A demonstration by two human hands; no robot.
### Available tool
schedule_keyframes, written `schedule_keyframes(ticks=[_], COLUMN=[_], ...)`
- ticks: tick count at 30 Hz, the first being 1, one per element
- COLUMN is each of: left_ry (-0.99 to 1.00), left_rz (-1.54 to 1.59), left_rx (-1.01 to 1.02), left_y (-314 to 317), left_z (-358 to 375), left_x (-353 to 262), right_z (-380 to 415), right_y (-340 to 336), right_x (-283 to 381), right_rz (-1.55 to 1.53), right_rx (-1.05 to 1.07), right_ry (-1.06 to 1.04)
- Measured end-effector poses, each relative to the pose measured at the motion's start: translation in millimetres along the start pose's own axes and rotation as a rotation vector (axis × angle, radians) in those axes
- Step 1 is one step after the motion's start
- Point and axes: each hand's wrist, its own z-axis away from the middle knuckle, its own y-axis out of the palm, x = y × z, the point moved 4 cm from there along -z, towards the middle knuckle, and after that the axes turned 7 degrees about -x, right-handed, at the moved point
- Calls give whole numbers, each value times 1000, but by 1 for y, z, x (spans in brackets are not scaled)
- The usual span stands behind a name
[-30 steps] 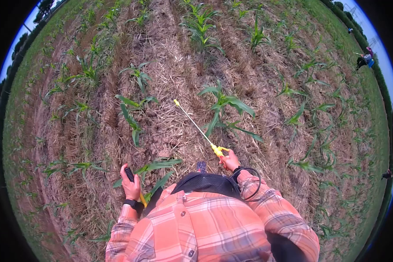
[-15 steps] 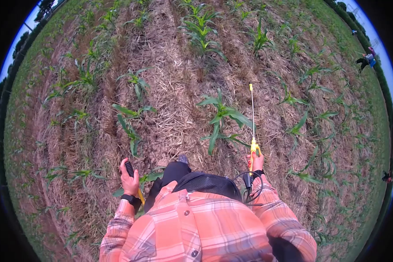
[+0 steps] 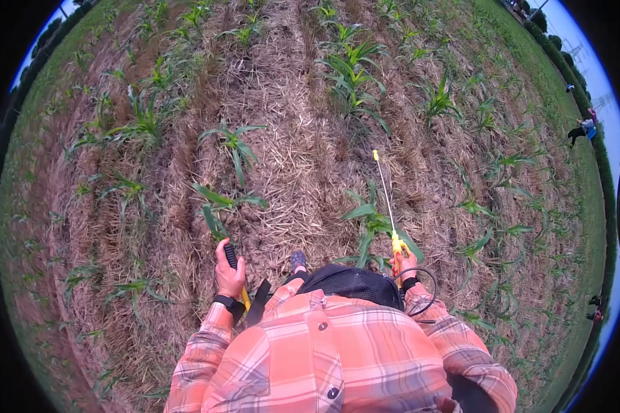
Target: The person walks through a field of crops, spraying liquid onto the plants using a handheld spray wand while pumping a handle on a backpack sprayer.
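My left hand (image 3: 229,277) is closed round the black ribbed grip of a yellow lever handle (image 3: 246,297) beside my left hip. On the other side, my right hand (image 3: 407,264) grips a yellow spray wand (image 3: 397,244) by its handle. Its thin metal tube points forward and slightly left, ending in a yellow nozzle over the straw. A black hose (image 3: 434,292) loops beside my right wrist. Just left of the wand grows a young corn plant (image 3: 370,221), whose leaves partly pass behind it. Another corn plant (image 3: 217,199) stands ahead of my left hand.
Rows of young corn (image 3: 351,76) run forward through dry straw and soil (image 3: 289,179). My shoe (image 3: 298,260) is on the straw between two rows. Far off at the right edge are other people (image 3: 584,129), with trees and sky beyond.
The wand has swung left, its nozzle now lower and further left in view. My left hand has shifted right and slightly up. The plants ahead sit further right and mostly lower.
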Motion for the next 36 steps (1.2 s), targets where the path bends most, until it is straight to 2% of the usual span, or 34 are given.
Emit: schedule_keyframes(ticks=[3, 7, 9, 10, 14, 17, 18, 21, 23, 25, 26, 30, 32, 34, 36], left_ry=[1, -46, 44, -8, 36, -3, -116, -127, -84, -23, 85, -26, 6, 93, 64], left_rz=[39, 47, 38, 46, 23, -12, 30, 23, 9, -58, -122, -74, -83, -73, -81], left_rx=[-7, -24, -94, -85, -162, -213, -200, -218, -205, -203, -255, -161, -148, -154, -121], left_y=[-2, -6, -10, -12, -13, -14, -13, -9, 0, 11, 18, 44, 57, 70, 80], left_z=[-21, -38, -48, -51, -66, -80, -85, -109, -128, -150, -160, -203, -225, -248, -267], left_x=[2, -2, -4, -5, 1, 16, 17, 14, 13, 0, -4, -32, -41, -62, -66], right_z=[17, 7, 10, 18, 2, -9, -20, -44, -52, -70, -81, -116, -130, -164, -173], right_y=[47, 96, 119, 130, 178, 213, 222, 244, 245, 245, 242, 232, 223, 214, 203], right_x=[40, 53, 70, 87, 97, 105, 104, 114, 137, 146, 151, 181, 200, 191, 207], right_rz=[121, 290, 384, 436, 511, 532, 531, 520, 563, 450, 435, 348, 313, 266, 194], right_rx=[120, 304, 391, 469, 675, 801, 810, 824, 681, 667, 613, 479, 383, 323, 289], right_ry=[-6, -100, -116, -129, -196, -230, -231, -251, -211, -148, -126, -75, -36, -46, -38])
